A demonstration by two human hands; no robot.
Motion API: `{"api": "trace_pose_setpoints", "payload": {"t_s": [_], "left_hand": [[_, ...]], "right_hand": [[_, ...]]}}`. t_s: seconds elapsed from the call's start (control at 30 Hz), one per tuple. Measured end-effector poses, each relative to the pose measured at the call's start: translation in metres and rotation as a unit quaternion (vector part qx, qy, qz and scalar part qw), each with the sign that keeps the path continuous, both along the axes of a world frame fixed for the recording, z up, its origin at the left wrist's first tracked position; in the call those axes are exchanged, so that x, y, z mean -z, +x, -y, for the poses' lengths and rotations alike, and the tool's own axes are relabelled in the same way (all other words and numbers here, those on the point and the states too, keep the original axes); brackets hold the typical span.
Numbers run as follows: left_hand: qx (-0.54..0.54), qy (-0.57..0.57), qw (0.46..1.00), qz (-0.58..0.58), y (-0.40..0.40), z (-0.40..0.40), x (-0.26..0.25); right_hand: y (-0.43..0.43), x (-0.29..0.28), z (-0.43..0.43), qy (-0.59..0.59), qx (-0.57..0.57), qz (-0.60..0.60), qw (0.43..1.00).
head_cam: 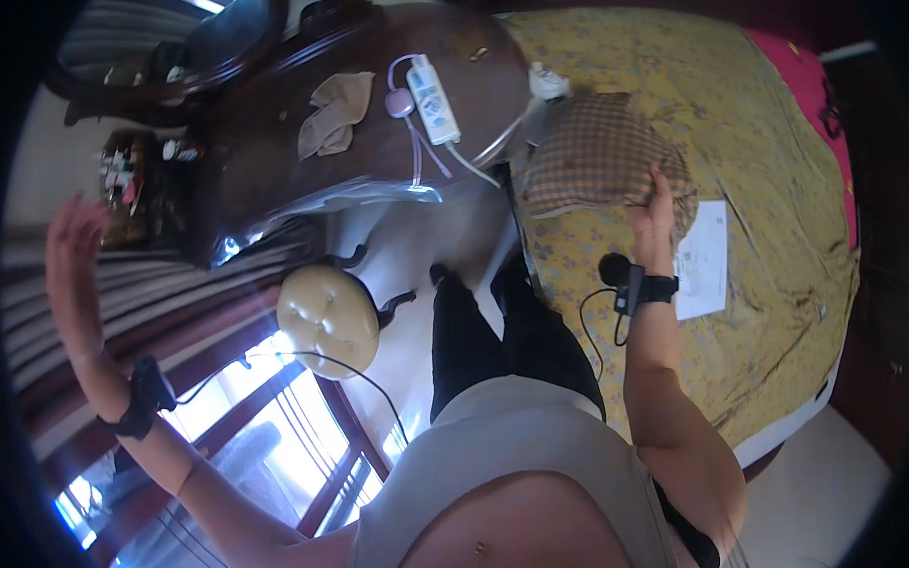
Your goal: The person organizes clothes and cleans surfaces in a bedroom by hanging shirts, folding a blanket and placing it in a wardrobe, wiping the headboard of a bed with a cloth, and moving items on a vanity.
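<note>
My right hand (pixel 654 208) grips the near right side of a brown checked pillow (pixel 594 150), thumb on top and the other fingers hidden behind the fabric. The pillow is over the near left part of a bed with a yellow floral sheet (pixel 781 183). A white printed paper sheet (pixel 707 255) lies on the bed beside my right wrist. Far out to the left, my left hand (pixel 77 244) is raised with its fingers extended, slightly blurred, holding nothing. It appears in front of the curtain, near small items at the dressing table's end.
A dark wooden dressing table (pixel 256 149) with a mirror (pixel 230 36) carries a beige cloth (pixel 336 115), a white power strip (pixel 433 99) and a lilac cable puck (pixel 399 102). A tufted cream stool (pixel 329 321) stands left of my legs. Cables run from both wrist-worn devices.
</note>
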State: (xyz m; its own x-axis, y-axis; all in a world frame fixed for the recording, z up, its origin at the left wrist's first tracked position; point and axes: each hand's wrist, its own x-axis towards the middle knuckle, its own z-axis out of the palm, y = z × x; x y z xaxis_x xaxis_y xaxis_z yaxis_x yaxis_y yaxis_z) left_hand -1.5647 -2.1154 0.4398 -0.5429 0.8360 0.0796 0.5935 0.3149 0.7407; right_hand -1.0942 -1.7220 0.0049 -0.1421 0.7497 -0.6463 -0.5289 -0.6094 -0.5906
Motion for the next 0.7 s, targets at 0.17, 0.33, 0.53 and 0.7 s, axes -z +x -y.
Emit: {"api": "trace_pose_setpoints", "payload": {"t_s": [0.17, 0.33, 0.53, 0.7], "left_hand": [[0.248, -0.059, 0.948, 0.190, 0.083, -0.129, 0.143], [0.323, -0.175, 0.927, 0.074, 0.205, -0.087, 0.327], [0.130, -0.099, 0.985, 0.059, 0.249, 0.028, 0.406], [0.059, -0.101, 0.991, 0.068, 0.184, 0.138, 0.444]], "right_hand": [[-0.026, -0.089, 0.100, -0.006, 0.020, -0.064, 0.998], [-0.045, -0.133, 0.188, -0.108, -0.030, -0.137, 0.984], [-0.095, -0.094, 0.286, -0.219, -0.096, -0.095, 0.966], [-0.158, -0.043, 0.373, -0.304, -0.205, -0.109, 0.924]]}}
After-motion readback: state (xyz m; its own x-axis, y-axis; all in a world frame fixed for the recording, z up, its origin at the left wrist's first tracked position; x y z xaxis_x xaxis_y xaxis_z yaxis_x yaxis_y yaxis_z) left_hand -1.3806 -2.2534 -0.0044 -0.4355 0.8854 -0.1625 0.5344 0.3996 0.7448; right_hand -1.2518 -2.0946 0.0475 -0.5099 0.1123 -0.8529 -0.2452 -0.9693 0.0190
